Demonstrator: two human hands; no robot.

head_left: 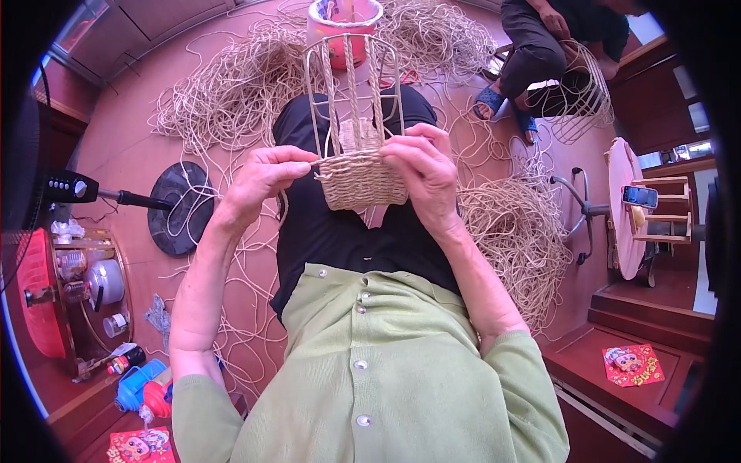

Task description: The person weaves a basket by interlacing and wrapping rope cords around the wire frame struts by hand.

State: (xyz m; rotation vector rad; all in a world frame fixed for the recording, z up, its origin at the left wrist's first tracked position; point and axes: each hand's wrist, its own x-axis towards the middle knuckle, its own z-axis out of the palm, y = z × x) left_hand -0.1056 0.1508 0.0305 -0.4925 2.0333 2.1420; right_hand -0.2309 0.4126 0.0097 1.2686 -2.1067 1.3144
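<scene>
Holding obs.: L hand (266, 176) is pinching strand (315, 163) between thumb and index at the left rim of the basket (363, 184), prob. keeping it from slackening; R hand (424, 174) is gripping the rim's right corner w/ fingers, prob. steadying the piece. Hands are working apart, one per side. Basket is sitting centrally, over/between the thighs of the dark trousers (305, 247), approx. within easy reach of both hands; whether the legs are bearing its wt. is unclear. Loose cord (239, 100) is lying far left, more cord (513, 239) right, prob. for handy supply. Appearance: near part is showing tight, tan, horiz. rows w/ a slightly uneven surface, tapering toward the near edge; far part is standing open, w/ pale rods, twisted-cord uprights and a curved top bar. Inside, a woven patch is showing betw. uprights; rest of interior is staying unreadable.
</scene>
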